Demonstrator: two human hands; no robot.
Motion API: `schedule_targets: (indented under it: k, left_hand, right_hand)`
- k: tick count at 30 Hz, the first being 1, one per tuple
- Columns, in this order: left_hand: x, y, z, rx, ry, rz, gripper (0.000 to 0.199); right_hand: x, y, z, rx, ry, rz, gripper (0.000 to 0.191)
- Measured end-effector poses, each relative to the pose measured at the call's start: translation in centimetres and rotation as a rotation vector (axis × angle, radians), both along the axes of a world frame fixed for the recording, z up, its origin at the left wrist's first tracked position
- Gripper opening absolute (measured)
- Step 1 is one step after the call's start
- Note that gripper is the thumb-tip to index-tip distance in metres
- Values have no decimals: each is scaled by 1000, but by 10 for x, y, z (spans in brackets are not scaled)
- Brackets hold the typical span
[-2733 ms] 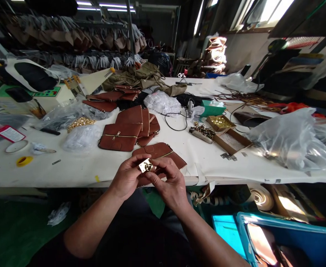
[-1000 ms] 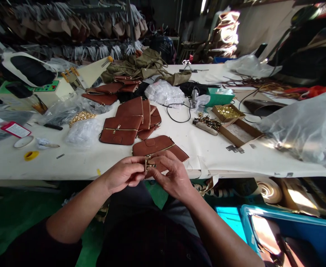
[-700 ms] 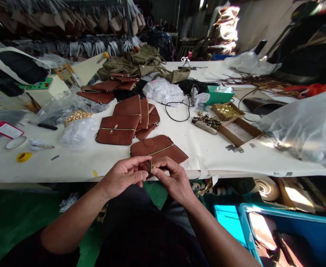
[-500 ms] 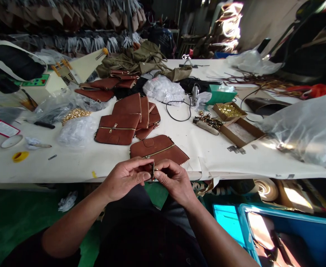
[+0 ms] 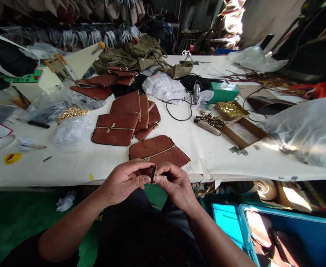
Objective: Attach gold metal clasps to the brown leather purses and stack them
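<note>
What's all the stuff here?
Table: one, white, middle
Front pouch: one, brown, near table's front
Pouch piles: two, brown, left of middle
Plastic bags: several, clear, around the table
Chain heap: one, gold, table's left
Ring: one, yellow, near left
Cardboard boxes: two, brown, table's right
Bin: one, blue, lower right
Other clutter: many, mixed colours, all around
Metal piece: one, dark, lower middle
Left hand: one, beside metal piece
Right hand: one, holding it
</note>
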State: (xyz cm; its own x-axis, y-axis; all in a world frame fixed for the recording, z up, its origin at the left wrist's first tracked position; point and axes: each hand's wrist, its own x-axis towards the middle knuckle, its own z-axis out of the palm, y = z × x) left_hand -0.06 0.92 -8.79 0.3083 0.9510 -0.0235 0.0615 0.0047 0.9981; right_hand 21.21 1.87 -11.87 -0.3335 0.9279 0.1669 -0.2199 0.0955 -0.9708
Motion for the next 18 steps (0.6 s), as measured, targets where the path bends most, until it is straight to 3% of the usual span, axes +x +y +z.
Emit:
schedule_targets:
  k: [9, 13, 15, 18]
  left_hand:
    - [2, 4, -8, 102, 142, 24, 33]
    - [-4, 26, -18, 82, 168, 6, 43]
    - [-9, 47, -28, 197, 361, 100, 49]
    - [-13, 83, -43, 376, 880, 189, 58]
  right_hand:
    - [2, 2, -5, -26, 25, -23, 20]
    - [7, 17, -12, 27, -100, -113, 24]
    - [10, 30, -19, 47, -168, -178, 25]
    - [12, 49, -33, 52, -245, -212, 24]
